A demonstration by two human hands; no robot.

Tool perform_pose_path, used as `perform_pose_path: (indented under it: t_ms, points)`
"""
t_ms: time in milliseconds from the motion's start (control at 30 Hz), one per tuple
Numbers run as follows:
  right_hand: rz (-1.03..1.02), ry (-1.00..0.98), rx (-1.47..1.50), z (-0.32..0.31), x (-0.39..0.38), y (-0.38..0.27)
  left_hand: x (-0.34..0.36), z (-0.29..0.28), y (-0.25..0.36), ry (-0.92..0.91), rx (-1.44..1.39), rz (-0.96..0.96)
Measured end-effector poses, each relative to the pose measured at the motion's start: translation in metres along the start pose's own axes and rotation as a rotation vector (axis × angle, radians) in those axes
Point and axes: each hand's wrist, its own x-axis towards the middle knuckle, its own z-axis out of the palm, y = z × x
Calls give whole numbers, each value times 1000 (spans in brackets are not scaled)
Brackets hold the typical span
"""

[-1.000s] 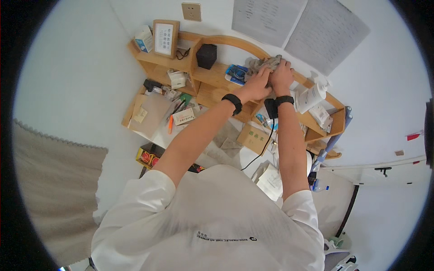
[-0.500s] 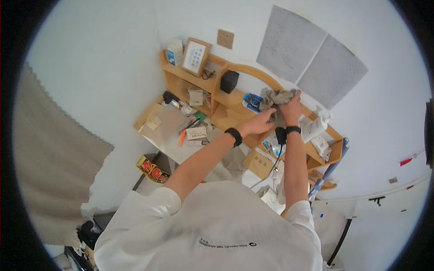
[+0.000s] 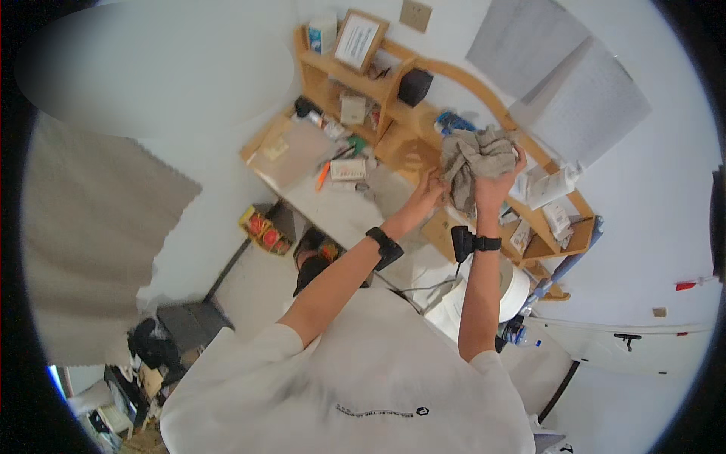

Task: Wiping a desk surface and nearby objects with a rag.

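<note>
A crumpled grey-brown cloth (image 3: 478, 160) is bunched up between my two hands, in front of the wooden desk shelf (image 3: 408, 136). My right hand (image 3: 497, 184) grips it from the right side, fingers curled round its edge. At the cloth's left edge, my left hand (image 3: 428, 191) pinches it; the fingertips are partly hidden by folds. Just beyond the cloth lies a blue packet (image 3: 452, 122) on the shelf, partly covered. Both wrists carry black straps, and a black box with a cable sits by the right one.
On the shelf stand a framed print (image 3: 358, 41), a black box (image 3: 415, 87) and a white bottle (image 3: 556, 186). The desk (image 3: 295, 181) bears an orange marker (image 3: 323, 176) and a small white box (image 3: 349, 169). A red-and-yellow carton (image 3: 265, 230) stands below the desk's left side.
Both hands have drawn the cloth back from the shelf toward me, and it is now more spread out. The view has shifted, bringing more floor and a white round object into sight.
</note>
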Motion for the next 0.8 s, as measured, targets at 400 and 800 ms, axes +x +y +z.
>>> perform_pose_path:
  t_ms: [400,800]
  points:
    - [251,-643,-194,55,-185,46,-75,-44,-46,300,-960,-263]
    - [1630,-857,318,98,-275,65,-168,-166,-142,110,705,-665]
